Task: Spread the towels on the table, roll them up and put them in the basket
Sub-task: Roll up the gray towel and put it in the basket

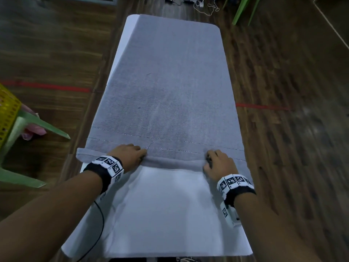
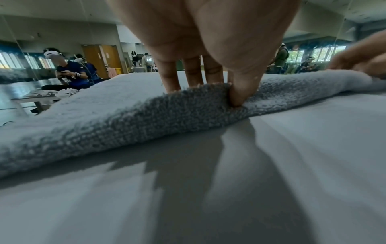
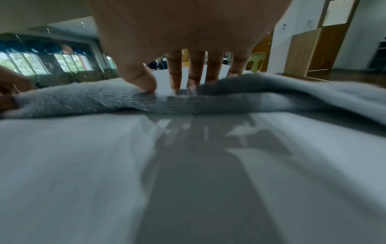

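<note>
- Nearest you, the bare white rectangular table (image 1: 170,214) shows below the towel, a sign that the roll has only begun; a thin black cable (image 1: 101,220) hangs off its near left edge, clear of the work.
- Your left hand (image 1: 128,156) sits on the near edge of the grey terry-cloth towel (image 1: 170,95). The left wrist view shows its thumb tucked under the turned-over edge and the fingers (image 2: 193,71) on top, so it pinches the fold, likely to keep the first turn tight.
- Your right hand (image 1: 220,165) takes the same edge further right. Its fingers (image 3: 196,69) come down over the fold with the thumb pressing on top, so it grips less deeply than the left.
- Having the hands well apart probably keeps the roll even across the width; the towel's near left corner sticks out past your left hand, unrolled.
- Beyond the fold the towel lies flat to the far end of the table, with nothing on it to block the roll.
- The yellow perforated plastic basket (image 1: 7,114) rests on a pale green plastic chair (image 1: 26,127) on the left, well apart from the table, with a pink cloth (image 1: 31,129) beside it.
- Red tape (image 1: 47,86) crosses the wooden floor; white cords (image 1: 204,4) lie on the floor past the table's far end.
</note>
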